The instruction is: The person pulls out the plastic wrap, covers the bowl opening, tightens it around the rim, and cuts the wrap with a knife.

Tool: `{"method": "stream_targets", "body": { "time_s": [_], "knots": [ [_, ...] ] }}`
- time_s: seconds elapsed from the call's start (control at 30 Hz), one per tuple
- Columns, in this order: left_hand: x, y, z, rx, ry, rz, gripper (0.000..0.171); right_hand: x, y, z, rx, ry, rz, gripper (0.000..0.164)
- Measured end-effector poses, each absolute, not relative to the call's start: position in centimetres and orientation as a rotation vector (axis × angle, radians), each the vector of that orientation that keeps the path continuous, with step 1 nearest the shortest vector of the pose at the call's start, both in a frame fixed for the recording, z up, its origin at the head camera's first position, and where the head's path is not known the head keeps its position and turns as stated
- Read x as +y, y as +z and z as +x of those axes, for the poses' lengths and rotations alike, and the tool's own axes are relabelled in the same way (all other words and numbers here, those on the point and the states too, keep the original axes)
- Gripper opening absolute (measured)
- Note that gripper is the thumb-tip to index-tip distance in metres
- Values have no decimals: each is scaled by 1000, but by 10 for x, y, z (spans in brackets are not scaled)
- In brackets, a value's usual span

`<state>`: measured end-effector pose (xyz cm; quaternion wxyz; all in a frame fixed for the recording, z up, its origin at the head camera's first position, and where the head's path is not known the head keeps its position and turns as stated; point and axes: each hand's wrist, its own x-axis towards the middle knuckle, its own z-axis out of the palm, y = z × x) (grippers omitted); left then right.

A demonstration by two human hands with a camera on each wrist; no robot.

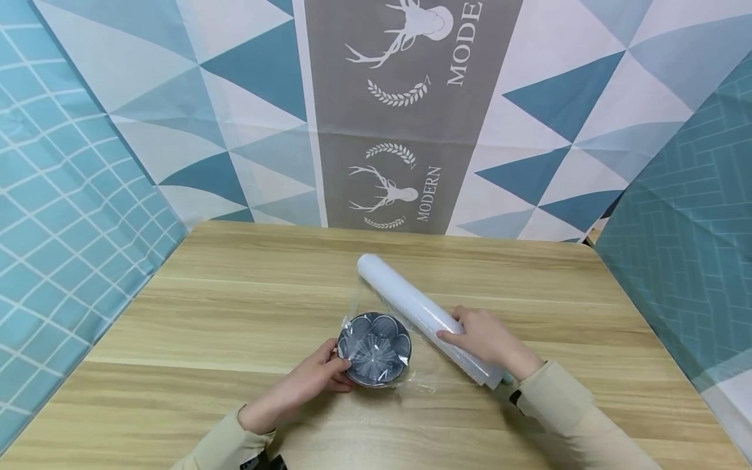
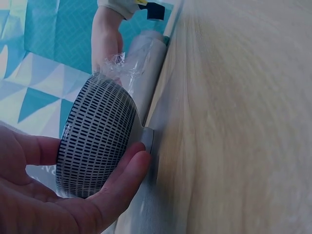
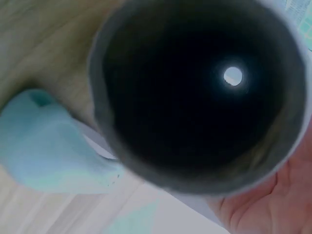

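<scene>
A dark patterned bowl [image 1: 375,349] stands on the wooden table, with clear cling film stretched over its top. My left hand [image 1: 317,375] grips its left side, thumb at the rim and fingers lower down. In the left wrist view, the bowl [image 2: 97,131] shows a dashed outer wall and a small foot. To the right lies a roll of cling film [image 1: 405,294], slanting from far left to near right. Around its nearer half, my right hand [image 1: 484,336] holds the roll. A sheet of film runs between roll and bowl. The right wrist view looks into the roll's hollow core [image 3: 100,97].
A pale teal rounded object [image 3: 48,141] lies beside the roll's near end, its kind unclear. The wooden table [image 1: 235,294] is bordered by a patterned cloth backdrop [image 1: 252,143] behind and tiled-print sheets on both sides.
</scene>
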<state>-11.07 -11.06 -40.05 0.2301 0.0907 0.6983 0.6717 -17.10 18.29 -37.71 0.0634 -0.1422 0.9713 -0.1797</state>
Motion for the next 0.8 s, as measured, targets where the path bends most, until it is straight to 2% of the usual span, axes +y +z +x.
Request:
{"method": "stream_targets", "body": {
  "time_s": [0.33, 0.67, 0.73, 0.8],
  "knots": [
    [-114, -398, -117, 1908, 1835, 293, 49, 185, -374, -161, 2884, -616, -324, 53],
    [-116, -396, -123, 1906, 1844, 288, 51, 188, -377, -154, 2896, -616, -276, 66],
    [-116, -395, -124, 1904, 1846, 290, 51, 188, -379, -153, 2909, -614, -294, 64],
    [-117, -395, -125, 1900, 1845, 293, 51, 188, -380, -152, 2910, -620, -304, 56]
  ]
}}
